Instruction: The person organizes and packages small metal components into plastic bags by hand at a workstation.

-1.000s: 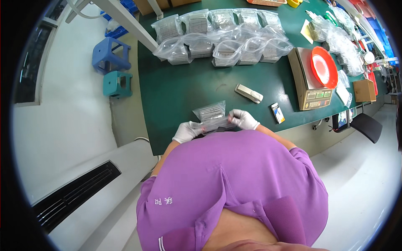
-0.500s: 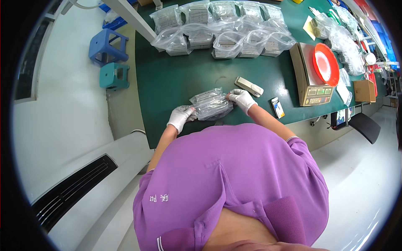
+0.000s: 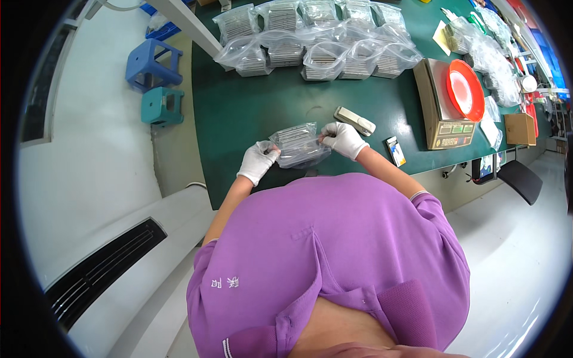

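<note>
A clear plastic bag (image 3: 303,156) lies on the green table close to my body, with a stack of thin grey metal strips inside. My left hand (image 3: 258,162), in a white glove with bare fingertips, pinches the bag's left edge. On the other side, my right hand (image 3: 344,141), gloved the same way, grips the bag's right edge between thumb and fingers. The bag's loose near part is stretched between both hands. Just beyond my right hand lies a cream-coloured stapler (image 3: 355,121). A small white, blue and yellow box (image 3: 395,151) rests right of that hand.
Two rows of filled clear bags (image 3: 322,59) stand along the table's far side. At right, a weighing scale (image 3: 452,136) carries a red-orange plate (image 3: 465,89). Further right are plastic-wrapped parts (image 3: 501,86) and a cardboard box (image 3: 520,129). Left of the table stand two stools (image 3: 162,107).
Both hands have shifted slightly away from my body along the bag's edges. The bag's near part is now folded or drawn up, leaving the far strips more plainly visible.
</note>
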Demonstrator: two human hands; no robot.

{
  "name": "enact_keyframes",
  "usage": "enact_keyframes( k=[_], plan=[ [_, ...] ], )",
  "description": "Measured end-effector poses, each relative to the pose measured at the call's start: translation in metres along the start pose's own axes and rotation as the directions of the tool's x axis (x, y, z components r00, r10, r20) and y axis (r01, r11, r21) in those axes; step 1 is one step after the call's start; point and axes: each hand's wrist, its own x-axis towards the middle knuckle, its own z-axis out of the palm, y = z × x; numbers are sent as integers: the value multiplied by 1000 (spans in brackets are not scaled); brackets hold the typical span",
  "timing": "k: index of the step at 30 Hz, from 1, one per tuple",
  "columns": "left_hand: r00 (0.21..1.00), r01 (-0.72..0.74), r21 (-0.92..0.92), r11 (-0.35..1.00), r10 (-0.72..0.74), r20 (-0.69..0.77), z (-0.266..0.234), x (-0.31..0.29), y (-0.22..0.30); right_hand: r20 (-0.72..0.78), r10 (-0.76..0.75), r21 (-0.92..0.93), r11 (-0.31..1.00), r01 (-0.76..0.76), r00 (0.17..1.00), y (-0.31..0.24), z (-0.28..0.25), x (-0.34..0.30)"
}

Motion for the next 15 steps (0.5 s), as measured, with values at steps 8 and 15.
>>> enact_keyframes(
  k=[8,15],
  plan=[
    [995,-99,160,982,99,8,3,-3,-2,-11,-240,-308,925,225,971,-28,-2,-10],
    [957,-290,227,930,280,77,5,-3,11,90,-341,-521,785,336,936,-25,1,-4]
  ],
)
